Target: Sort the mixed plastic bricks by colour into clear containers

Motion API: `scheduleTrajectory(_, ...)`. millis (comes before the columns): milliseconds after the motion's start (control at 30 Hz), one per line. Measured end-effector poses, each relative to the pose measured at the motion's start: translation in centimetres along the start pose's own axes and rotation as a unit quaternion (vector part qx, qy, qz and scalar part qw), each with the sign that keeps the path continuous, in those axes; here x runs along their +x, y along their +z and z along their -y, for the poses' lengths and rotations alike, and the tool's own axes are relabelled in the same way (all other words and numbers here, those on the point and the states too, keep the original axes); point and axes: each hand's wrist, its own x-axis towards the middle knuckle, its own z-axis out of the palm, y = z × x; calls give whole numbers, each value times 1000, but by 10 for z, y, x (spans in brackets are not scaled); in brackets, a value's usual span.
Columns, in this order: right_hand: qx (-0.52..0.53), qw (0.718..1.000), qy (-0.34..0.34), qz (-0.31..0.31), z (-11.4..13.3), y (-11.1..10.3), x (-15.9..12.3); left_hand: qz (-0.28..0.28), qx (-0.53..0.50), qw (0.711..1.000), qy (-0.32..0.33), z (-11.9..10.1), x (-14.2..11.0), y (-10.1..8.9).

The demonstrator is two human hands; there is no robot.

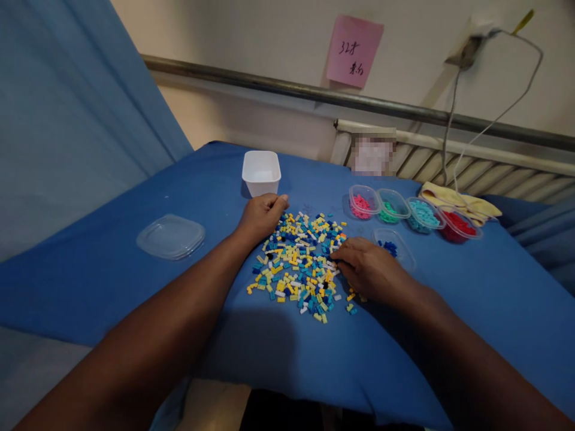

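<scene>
A loose pile of small toy building bricks in yellow, teal, dark blue and white is spread over the blue cloth. My left hand rests at the pile's far left edge, its fingers curled closed; whatever they may hold is hidden. At the pile's right side, my right hand reaches in with fingertips pressed together among the bricks. Any brick between them is too small to make out. Just beyond that hand, a clear tub contains a few dark blue bricks. Behind my left hand stands a white plastic tub.
Clear tubs in a row at the back right hold pink bricks, green bricks, light teal bricks and red bricks. A yellow cloth lies behind them. Stacked clear lids lie on the left. A radiator borders the back.
</scene>
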Motion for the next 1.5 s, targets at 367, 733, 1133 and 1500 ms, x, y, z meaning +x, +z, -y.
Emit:
scheduleTrajectory(367, 46, 996, 53, 62, 6, -16, -4, 3, 9, 1000, 13, 2, 0, 0)
scheduleTrajectory(733, 81, 994, 44, 54, 8, -18, -3, -5, 4, 1000, -5, -5, 0, -2)
scheduleTrajectory(1133, 63, 964, 180, -187, -50, -31, -31, -1, 7, 1000, -12, -2, 1, -3)
scheduleTrajectory(1500, -10, 960, 198, -199, -72, -23, -39, -2, 12, 1000, -8, -1, 3, -2)
